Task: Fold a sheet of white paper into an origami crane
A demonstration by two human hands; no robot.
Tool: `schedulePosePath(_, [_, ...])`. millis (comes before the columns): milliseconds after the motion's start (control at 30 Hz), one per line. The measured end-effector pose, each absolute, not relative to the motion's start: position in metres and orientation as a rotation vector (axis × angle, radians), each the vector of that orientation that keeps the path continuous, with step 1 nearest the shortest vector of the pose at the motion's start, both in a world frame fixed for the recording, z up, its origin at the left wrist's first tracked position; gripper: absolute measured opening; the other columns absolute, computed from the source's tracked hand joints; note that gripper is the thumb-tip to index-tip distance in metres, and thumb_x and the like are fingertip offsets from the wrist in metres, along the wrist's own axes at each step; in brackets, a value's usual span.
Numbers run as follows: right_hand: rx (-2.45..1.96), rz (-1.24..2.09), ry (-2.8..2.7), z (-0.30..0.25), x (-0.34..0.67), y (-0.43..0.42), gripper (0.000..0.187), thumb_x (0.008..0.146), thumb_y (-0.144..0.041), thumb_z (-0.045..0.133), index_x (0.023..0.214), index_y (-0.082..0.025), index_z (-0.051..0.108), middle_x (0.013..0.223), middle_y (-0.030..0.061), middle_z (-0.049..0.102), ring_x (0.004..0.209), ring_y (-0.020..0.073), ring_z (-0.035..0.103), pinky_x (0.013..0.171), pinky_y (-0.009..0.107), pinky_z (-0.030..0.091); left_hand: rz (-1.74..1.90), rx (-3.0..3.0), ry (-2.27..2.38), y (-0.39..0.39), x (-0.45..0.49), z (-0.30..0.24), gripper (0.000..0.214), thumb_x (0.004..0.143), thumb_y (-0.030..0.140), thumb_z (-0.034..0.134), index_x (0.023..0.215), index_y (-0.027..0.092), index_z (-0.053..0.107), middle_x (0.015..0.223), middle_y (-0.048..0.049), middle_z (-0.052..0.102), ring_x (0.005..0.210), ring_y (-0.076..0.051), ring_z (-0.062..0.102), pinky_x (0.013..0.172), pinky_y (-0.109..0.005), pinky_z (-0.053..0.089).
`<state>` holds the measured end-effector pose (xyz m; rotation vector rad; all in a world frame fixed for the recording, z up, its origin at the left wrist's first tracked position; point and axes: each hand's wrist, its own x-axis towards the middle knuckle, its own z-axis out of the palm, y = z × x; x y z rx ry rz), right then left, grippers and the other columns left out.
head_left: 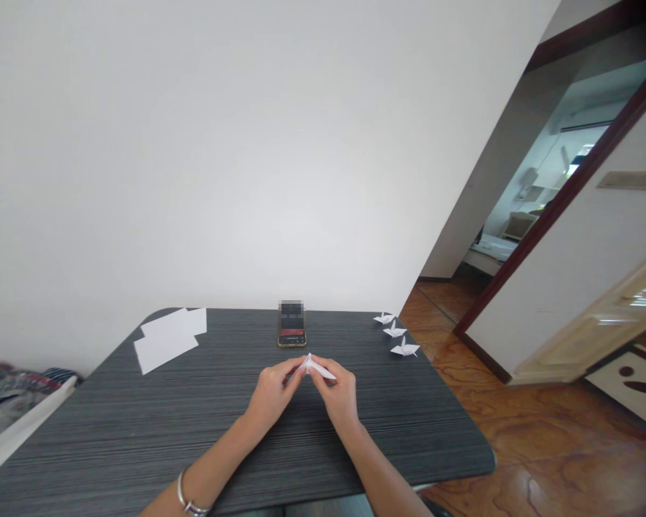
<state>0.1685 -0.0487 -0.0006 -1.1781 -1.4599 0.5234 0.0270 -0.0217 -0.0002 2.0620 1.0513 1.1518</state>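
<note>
A small piece of folded white paper (321, 370) is held above the middle of the dark table (204, 424). My left hand (273, 388) pinches its left end between thumb and fingers. On the other side, my right hand (339, 391) grips the paper too, with a narrow folded flap showing across its fingers. The fingertips of both hands nearly meet at the paper's peak. Part of the paper is hidden behind my fingers. Just beyond the hands, a phone (292, 330) stands or lies with its screen lit.
Three folded paper cranes (395, 331) sit in a row near the table's right edge. White paper sheets (166, 341) lie overlapping at the back left. A white wall (280, 179) rises behind the table. Past the right edge is a brown floor (517, 424).
</note>
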Motion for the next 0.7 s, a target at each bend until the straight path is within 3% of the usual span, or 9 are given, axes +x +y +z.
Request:
schedulePosePath(267, [-1.084,0.563,-1.485,0.0025,0.1675,-0.0493,0.024,0.076,-0.025,0.052,0.096,-0.022,0.063,0.091,0.0064,0.064,0.082,0.0213,0.059,0.072,0.033,0.047,1.133,1.635,0.894,-0.0173,0.0298,0.0002,0.035,0.076,0.033,0.051,0.105,0.013,0.057,0.094,-0.0074,0.064,0.068,-0.016,0.059,0.047,-0.022,0.051])
schedulePosePath(700, [-1.064,0.507,-1.493,0.0035,0.1671,-0.0507,0.027,0.076,-0.021,0.050,0.100,-0.022,0.061,0.094,0.0066,0.064,0.085,0.0218,0.058,0.076,0.034,0.046,1.238,2.181,0.968,-0.0183,0.0226,-0.0031,0.033,0.081,0.024,0.045,0.112,0.019,0.053,0.106,-0.0058,0.061,0.086,-0.017,0.061,0.072,-0.027,0.051])
